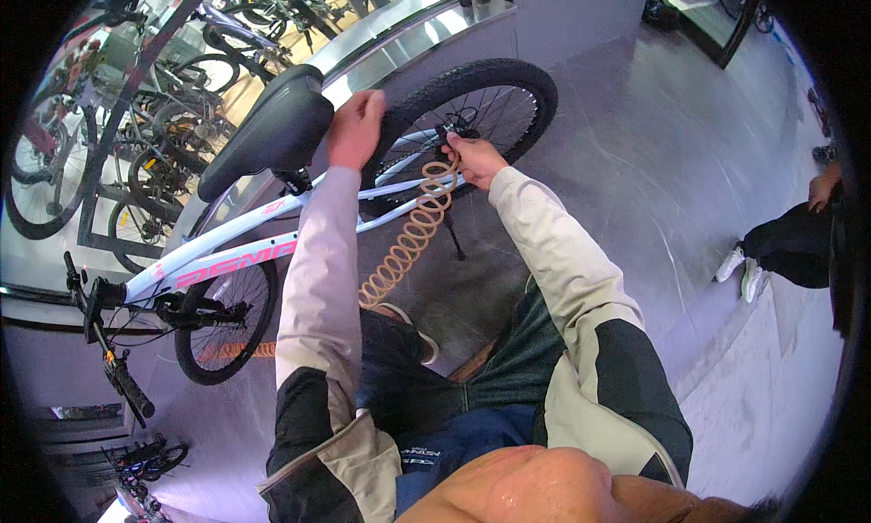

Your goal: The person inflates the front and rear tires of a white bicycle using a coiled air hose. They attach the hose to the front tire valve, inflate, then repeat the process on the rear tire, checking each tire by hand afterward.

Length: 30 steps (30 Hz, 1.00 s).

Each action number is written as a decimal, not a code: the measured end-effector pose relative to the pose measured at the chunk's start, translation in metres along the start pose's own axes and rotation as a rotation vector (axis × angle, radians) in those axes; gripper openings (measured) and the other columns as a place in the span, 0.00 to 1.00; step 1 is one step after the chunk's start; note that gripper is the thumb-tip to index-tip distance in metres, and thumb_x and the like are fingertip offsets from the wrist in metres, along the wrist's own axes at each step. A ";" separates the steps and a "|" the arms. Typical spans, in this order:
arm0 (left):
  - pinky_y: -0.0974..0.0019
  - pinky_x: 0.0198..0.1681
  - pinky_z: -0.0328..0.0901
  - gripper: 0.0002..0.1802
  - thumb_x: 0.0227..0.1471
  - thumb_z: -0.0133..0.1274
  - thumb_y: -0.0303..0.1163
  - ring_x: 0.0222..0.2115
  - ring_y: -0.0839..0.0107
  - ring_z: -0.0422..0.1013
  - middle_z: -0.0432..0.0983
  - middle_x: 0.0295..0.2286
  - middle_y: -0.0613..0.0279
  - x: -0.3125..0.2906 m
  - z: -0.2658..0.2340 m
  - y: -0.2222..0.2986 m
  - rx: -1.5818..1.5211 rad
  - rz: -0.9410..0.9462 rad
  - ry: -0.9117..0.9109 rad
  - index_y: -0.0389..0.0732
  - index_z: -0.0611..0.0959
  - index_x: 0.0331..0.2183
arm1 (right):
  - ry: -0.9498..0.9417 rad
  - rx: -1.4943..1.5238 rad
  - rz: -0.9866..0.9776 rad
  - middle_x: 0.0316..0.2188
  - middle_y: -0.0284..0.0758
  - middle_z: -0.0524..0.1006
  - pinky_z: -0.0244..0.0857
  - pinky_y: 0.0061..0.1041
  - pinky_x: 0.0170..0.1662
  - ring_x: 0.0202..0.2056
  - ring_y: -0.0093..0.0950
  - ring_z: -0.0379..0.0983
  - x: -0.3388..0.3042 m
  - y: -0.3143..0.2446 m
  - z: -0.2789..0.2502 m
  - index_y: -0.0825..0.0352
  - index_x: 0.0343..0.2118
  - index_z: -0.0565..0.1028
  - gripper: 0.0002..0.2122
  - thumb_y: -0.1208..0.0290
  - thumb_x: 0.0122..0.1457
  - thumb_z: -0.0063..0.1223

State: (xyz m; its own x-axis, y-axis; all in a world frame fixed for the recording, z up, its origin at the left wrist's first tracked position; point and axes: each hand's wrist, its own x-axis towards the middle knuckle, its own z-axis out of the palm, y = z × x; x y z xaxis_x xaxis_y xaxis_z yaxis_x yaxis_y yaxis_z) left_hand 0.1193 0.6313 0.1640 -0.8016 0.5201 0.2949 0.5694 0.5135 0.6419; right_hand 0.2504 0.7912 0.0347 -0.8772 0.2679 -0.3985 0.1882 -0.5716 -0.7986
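A white bicycle (240, 228) with pink lettering stands in front of me, its rear wheel (508, 74) to the far right. My left hand (356, 131) is between the black saddle (272, 133) and the rear tyre, fingers curled at the tyre's edge; what they hold, if anything, is hidden. Close to the rear hub, my right hand (476, 160) is closed on the end of an orange coiled air hose (413, 233). The hose hangs from that hand down toward my legs. The hose tip is too small to make out.
Beneath the rear wheel a kickstand (456, 237) reaches the floor. The front wheel (227, 319) and handlebar (113, 351) lie to the left, with more orange hose (240, 351) behind the wheel. Several bicycles (181, 142) stand behind glass. A person in black trousers (789, 246) is at right.
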 end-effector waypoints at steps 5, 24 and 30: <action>0.57 0.58 0.62 0.45 0.60 0.38 0.70 0.53 0.49 0.73 0.79 0.47 0.40 0.061 0.046 -0.008 0.069 -0.078 -0.305 0.35 0.84 0.48 | 0.052 0.030 -0.037 0.19 0.23 0.70 0.44 0.22 0.16 0.14 0.16 0.54 0.026 0.007 0.009 0.63 0.31 0.77 0.17 0.53 0.69 0.51; 0.66 0.60 0.63 0.42 0.59 0.50 0.67 0.50 0.68 0.73 0.76 0.54 0.61 0.096 0.053 -0.022 -0.510 -0.364 -0.819 0.39 0.79 0.57 | 0.131 -0.696 -0.355 0.40 0.41 0.85 0.72 0.35 0.50 0.42 0.33 0.82 0.046 0.004 0.003 0.63 0.41 0.85 0.22 0.46 0.61 0.58; 0.66 0.42 0.72 0.46 0.60 0.45 0.70 0.36 0.67 0.78 0.83 0.39 0.56 0.085 0.050 -0.015 -0.463 -0.384 -0.794 0.32 0.83 0.49 | 0.172 -1.033 -0.452 0.41 0.53 0.82 0.71 0.36 0.51 0.46 0.46 0.80 0.030 -0.008 0.005 0.71 0.44 0.82 0.41 0.28 0.53 0.52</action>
State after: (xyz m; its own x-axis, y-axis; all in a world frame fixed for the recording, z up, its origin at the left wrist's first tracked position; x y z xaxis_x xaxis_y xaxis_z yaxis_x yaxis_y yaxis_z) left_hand 0.0511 0.7018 0.1440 -0.4657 0.7670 -0.4413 0.0344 0.5141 0.8571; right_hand 0.2201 0.8000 0.0314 -0.9000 0.4350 0.0272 0.2138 0.4950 -0.8422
